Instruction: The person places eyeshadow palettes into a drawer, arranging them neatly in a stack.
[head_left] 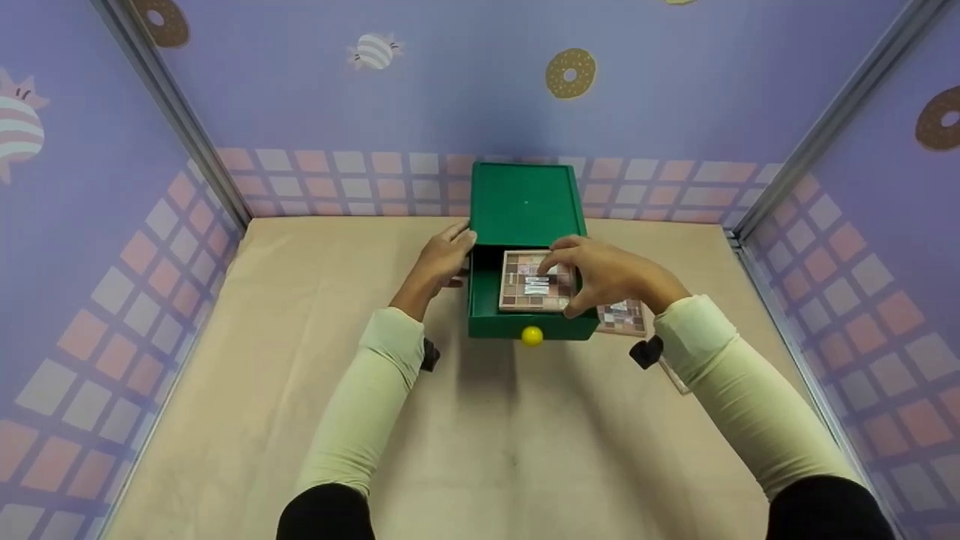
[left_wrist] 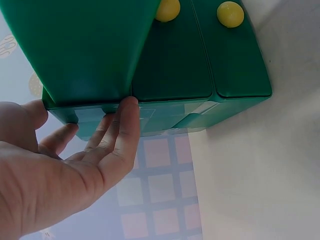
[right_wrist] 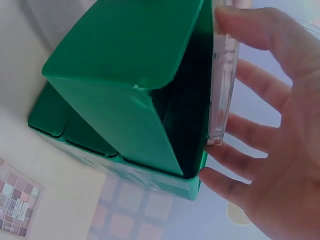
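Observation:
A small green drawer cabinet (head_left: 525, 202) stands near the back wall, its top drawer (head_left: 491, 327) pulled out by a round yellow knob's side. My right hand (head_left: 611, 271) pinches an eyeshadow palette (head_left: 523, 289) in a clear-lidded case, over the open drawer. In the right wrist view the thumb lies on one edge of the palette and the fingers reach along its other side. My left hand (head_left: 444, 259) steadies the cabinet's left side, and the left wrist view shows its extended fingers (left_wrist: 127, 125) touching that side.
Another palette (head_left: 626, 319) lies on the table right of the cabinet, partly covered by the drawer. The edge of a further flat case (head_left: 673, 376) shows beside the right sleeve. Two lower drawers (left_wrist: 175, 65) are closed. Patterned walls surround the beige tabletop (head_left: 300, 360).

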